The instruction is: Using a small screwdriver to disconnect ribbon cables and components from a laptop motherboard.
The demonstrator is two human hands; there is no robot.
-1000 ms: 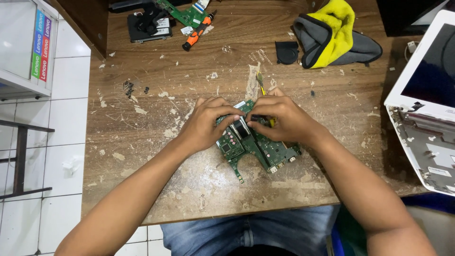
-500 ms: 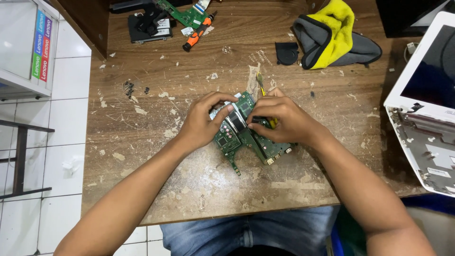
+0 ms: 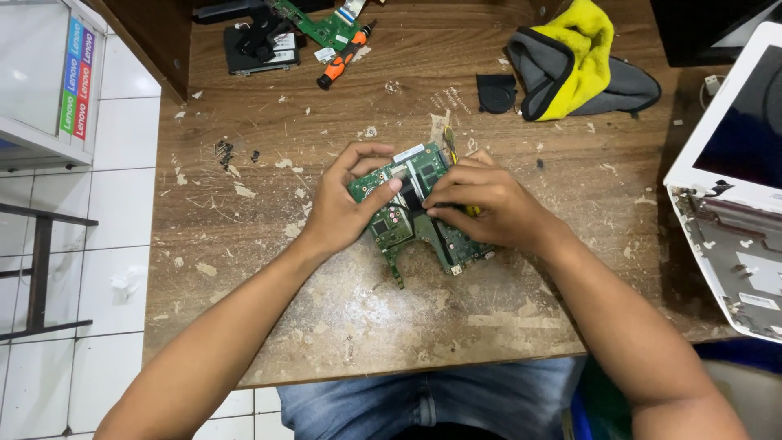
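A green laptop circuit board [image 3: 396, 222] lies tilted near the middle of a worn wooden table [image 3: 342, 318]. My left hand [image 3: 346, 204] grips its left edge, thumb pressed on the top face. My right hand [image 3: 485, 204] covers the board's right half, fingers pinched on a small dark part near the centre of the board. A yellow tool handle [image 3: 472, 210] pokes out beneath my right fingers; how it is held is hidden.
A yellow and grey cloth [image 3: 570, 57] and a small black fan [image 3: 495, 91] lie at the back right. An orange-handled screwdriver [image 3: 342, 59], another green board [image 3: 318, 24] and a black drive [image 3: 259, 47] lie at the back left. An opened white laptop [image 3: 733, 187] lies at the right. Small screws [image 3: 224, 150] sit left.
Both hands have lifted and turned the board slightly. My left thumb now presses on its top face. My right fingers have closed in on the board's centre.
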